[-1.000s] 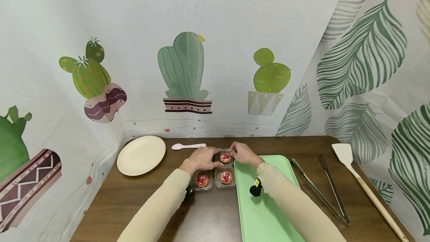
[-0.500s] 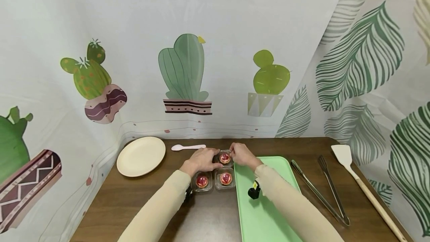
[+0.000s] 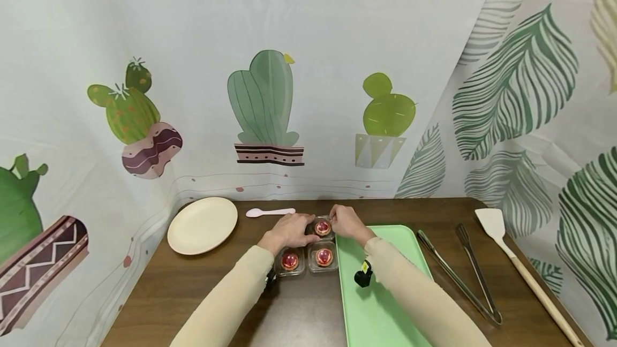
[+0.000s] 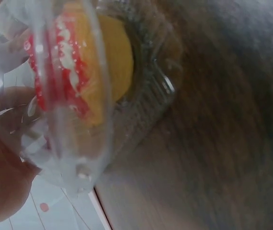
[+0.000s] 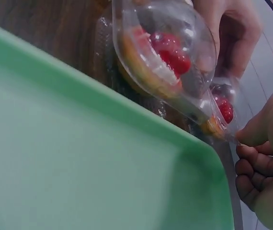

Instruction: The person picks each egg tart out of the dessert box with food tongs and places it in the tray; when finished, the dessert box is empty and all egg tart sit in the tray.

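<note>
Three clear plastic tart boxes sit together on the table, each with a red-topped tart inside. My left hand [image 3: 289, 231] holds the far tart box [image 3: 322, 227], thumb at its near side and fingers at its far left. My right hand [image 3: 349, 223] pinches that box's right edge; in the right wrist view its thumb and forefinger [image 5: 254, 132] meet at the rim. The near-left tart box [image 3: 290, 260] lies under my left wrist, and the near-right tart box [image 3: 324, 257] beside it. One domed lid [image 4: 105, 120] fills the left wrist view, blurred.
A green tray [image 3: 381, 304] lies right of the boxes, under my right forearm. Farther right are metal tongs [image 3: 460, 280] and a white spatula [image 3: 491, 221] with a wooden handle. A cream plate [image 3: 202, 225] and a pale spoon [image 3: 270, 212] lie at the back left.
Both hands stay at the far tart box, nearly still. The right wrist has shifted very slightly left. The whole view has moved down a few pixels.
</note>
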Demonstrator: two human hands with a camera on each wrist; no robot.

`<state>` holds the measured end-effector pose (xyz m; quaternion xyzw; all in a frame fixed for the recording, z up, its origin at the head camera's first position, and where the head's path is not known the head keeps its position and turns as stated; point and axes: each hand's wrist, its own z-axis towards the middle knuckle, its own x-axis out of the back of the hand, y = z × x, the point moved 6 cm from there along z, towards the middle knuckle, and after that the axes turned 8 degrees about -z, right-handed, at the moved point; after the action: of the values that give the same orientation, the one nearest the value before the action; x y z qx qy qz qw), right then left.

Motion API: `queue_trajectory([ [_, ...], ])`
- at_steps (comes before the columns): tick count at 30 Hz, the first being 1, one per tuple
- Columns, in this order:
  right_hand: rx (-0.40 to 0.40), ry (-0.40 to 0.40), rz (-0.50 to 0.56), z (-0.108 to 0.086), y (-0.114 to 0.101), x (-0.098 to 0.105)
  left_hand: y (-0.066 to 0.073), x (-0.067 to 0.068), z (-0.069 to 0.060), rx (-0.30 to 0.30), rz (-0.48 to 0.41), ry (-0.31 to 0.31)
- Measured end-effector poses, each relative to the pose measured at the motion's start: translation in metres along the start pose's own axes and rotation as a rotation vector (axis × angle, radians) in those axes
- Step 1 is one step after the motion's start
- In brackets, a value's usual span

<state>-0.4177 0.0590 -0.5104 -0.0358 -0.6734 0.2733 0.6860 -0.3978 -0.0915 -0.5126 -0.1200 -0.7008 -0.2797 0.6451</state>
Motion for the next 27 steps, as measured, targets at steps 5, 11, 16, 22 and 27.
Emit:
queue_trajectory([
  [5,-0.076,-0.022,0.063,0.002,0.002,0.001,0.001,0.0,-0.001,0.003,0.018,0.003],
  [11,-0.134,-0.102,0.029,0.005,0.0,0.003,0.001,0.001,-0.002,0.013,0.021,-0.001],
  [16,-0.235,-0.188,0.098,0.006,0.002,0.001,0.002,0.002,-0.002,0.018,0.018,-0.01],
  [22,-0.314,-0.212,0.281,0.006,0.008,0.0,0.002,0.002,-0.002,0.019,0.022,-0.003],
  [27,-0.32,-0.248,0.493,0.006,0.011,-0.004,0.002,0.002,-0.004,0.018,0.028,0.004],
])
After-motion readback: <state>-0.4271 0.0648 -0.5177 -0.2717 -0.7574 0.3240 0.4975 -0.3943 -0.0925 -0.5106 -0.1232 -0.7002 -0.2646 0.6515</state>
